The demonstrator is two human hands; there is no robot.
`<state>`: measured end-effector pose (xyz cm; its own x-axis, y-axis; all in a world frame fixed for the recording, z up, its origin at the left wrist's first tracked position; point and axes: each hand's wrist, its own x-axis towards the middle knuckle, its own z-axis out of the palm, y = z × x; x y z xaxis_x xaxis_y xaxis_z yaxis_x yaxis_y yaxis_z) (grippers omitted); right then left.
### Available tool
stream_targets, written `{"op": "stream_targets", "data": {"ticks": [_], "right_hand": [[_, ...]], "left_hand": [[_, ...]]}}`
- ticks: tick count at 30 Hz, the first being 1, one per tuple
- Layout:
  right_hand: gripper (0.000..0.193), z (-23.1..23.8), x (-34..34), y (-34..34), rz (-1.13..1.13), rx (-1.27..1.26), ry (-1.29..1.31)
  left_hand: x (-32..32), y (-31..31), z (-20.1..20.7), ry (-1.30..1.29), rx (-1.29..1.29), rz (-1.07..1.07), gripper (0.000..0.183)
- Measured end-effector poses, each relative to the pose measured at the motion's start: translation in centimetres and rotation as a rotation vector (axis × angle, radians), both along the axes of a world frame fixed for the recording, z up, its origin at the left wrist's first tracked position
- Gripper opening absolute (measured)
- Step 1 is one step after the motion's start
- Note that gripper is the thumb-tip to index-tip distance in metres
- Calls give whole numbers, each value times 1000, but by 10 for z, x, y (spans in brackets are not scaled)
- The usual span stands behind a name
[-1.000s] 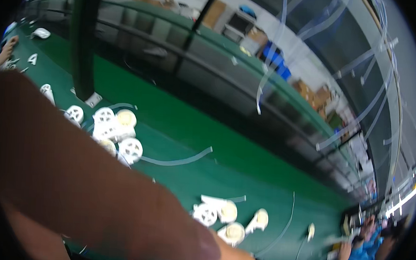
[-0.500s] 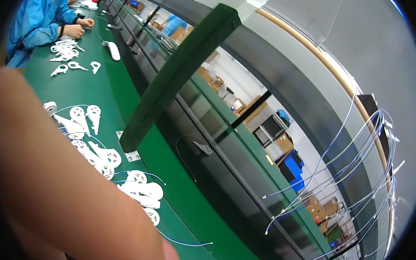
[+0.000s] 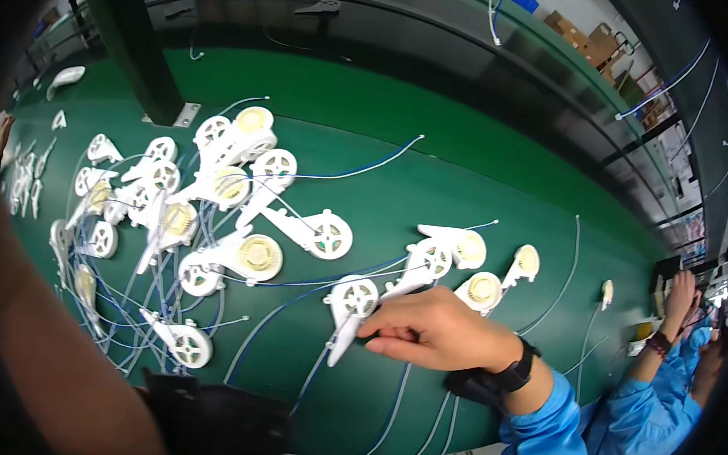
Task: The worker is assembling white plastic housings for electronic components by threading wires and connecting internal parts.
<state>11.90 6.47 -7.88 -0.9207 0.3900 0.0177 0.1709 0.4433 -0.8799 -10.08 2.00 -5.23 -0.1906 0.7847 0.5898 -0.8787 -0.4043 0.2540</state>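
My right hand (image 3: 437, 332), in a blue sleeve with a black wristband, reaches in from the lower right. Its curled fingers close on the narrow arm of a white fan-shaped housing (image 3: 353, 298) with a spoked round end. A blue-white cable (image 3: 311, 380) trails below that housing. Very near the camera, a dark blurred limb of mine fills the left side; I take it for my left hand (image 3: 57, 334), its fingers not distinguishable. Just beyond my right hand lie more white housings, one with a cream-coloured ribbed disc (image 3: 483, 291), another with a spoked face (image 3: 430, 257).
A tangled pile of white housings and cables (image 3: 172, 224) covers the left of the green bench (image 3: 467, 180). A dark green post (image 3: 134, 38) stands behind it. Cables hang at upper right (image 3: 669, 83). A co-worker's hand (image 3: 678, 301) works at the right end. A blurred black object (image 3: 211, 418) sits lower left.
The view has swung down and right onto the bench. The large finger before the camera has given way to a blurred limb at left; my right hand has appeared at a housing.
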Motion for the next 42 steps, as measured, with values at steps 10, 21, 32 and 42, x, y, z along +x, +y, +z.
{"op": "stream_targets", "data": {"ticks": [10,21,32,42], "right_hand": [[18,-1,-10,-25,2,-76,-116],[15,-7,13,-9,-26,-22,-130],[15,7,17,-17,-65,86,-28],[7,58,33,-24,-277,223,238]], "left_hand": [[32,3,45,-619,392,38,71],[119,64,84,-1138,901,-300,69],[179,61,65,-1328,906,-619,66],[238,29,54,-1600,768,-835,64]]}}
